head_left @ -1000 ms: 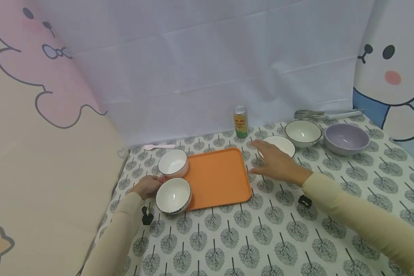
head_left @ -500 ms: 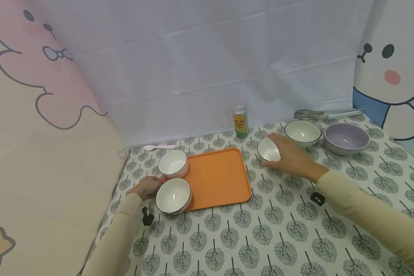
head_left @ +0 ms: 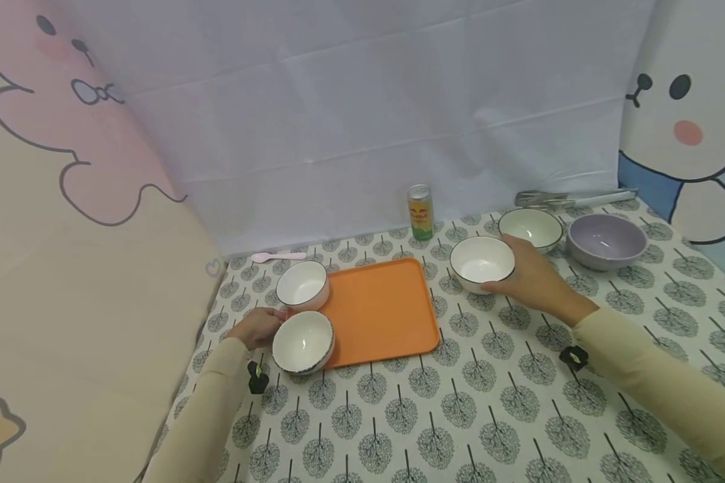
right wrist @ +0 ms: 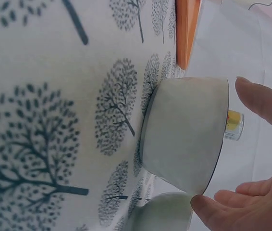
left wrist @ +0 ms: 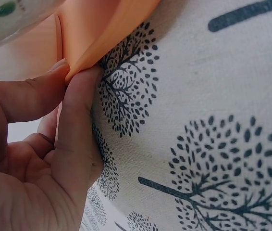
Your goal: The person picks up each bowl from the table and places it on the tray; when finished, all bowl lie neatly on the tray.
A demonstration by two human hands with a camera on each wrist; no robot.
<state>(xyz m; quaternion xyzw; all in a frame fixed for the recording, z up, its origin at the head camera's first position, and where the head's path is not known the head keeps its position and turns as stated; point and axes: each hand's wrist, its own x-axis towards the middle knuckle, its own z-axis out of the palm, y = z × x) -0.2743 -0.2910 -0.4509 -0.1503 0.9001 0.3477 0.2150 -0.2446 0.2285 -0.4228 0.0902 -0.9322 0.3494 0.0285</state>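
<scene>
My left hand (head_left: 258, 327) pinches the left edge of an orange tray (head_left: 380, 308) between thumb and index finger; the left wrist view shows the tray's rim (left wrist: 85, 53) there. Two white bowls sit at the tray's left side, a dark-rimmed bowl (head_left: 303, 286) behind and a speckled-rim bowl (head_left: 304, 343) in front. At the right, my right hand (head_left: 533, 278) spreads around the near right side of a white bowl (head_left: 480, 261) standing on the cloth. In the right wrist view, a fingertip touches this bowl's rim (right wrist: 186, 130), while the thumb lies slightly apart from it.
Behind the right hand stand a pale bowl (head_left: 530, 229) and a purple bowl (head_left: 607, 243). Metal utensils (head_left: 574, 200) lie at the back right. A drink can (head_left: 421, 212) stands behind the tray, and a pink spoon (head_left: 278, 257) lies at the back left.
My right hand has moved rightward, first over the white bowl and then to its right side. That bowl looks unmoved. The left hand and tray have stayed in place.
</scene>
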